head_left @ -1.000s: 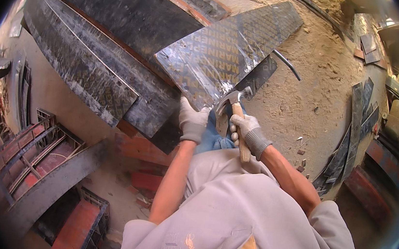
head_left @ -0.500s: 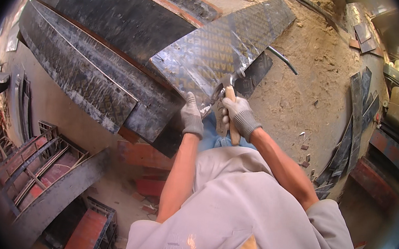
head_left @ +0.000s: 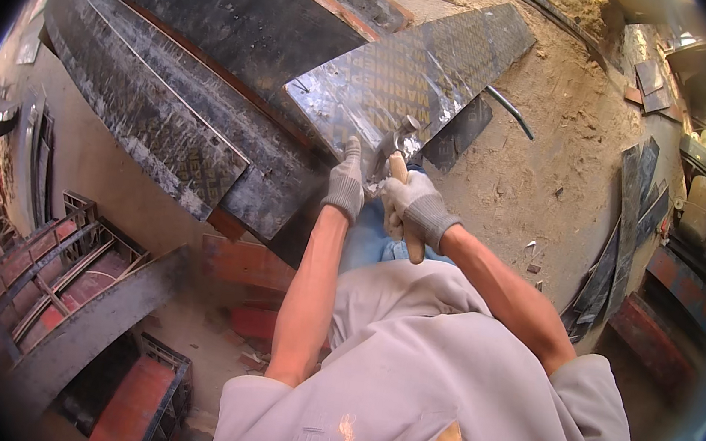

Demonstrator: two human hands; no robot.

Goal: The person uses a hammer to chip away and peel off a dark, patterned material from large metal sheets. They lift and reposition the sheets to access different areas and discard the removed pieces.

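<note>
My gloved left hand (head_left: 345, 182) grips the near edge of a dark film-faced plywood board (head_left: 398, 79). Its fingers wrap around the edge, partly out of sight beneath. In my gloved right hand (head_left: 416, 205) is a claw hammer (head_left: 398, 167), its wooden handle pointing back toward my body. The metal head rests at or just above the board's near end, beside my left hand; whether it touches cannot be made out. The board lies slanted, its left corner over a stack of long dark panels (head_left: 245, 15).
A dark offcut (head_left: 458, 133) and a thin bent rod (head_left: 511, 110) stick out right of the board. Dark strips (head_left: 624, 223) lie piled on the right. Curved metal forms with red faces (head_left: 76, 277) stand at lower left. Sandy ground (head_left: 548, 164) holds scattered scraps.
The hammer and my right hand have shifted slightly left relative to the board, closer to my left hand. The whole view has moved a little, and my left hand still grips the board.
</note>
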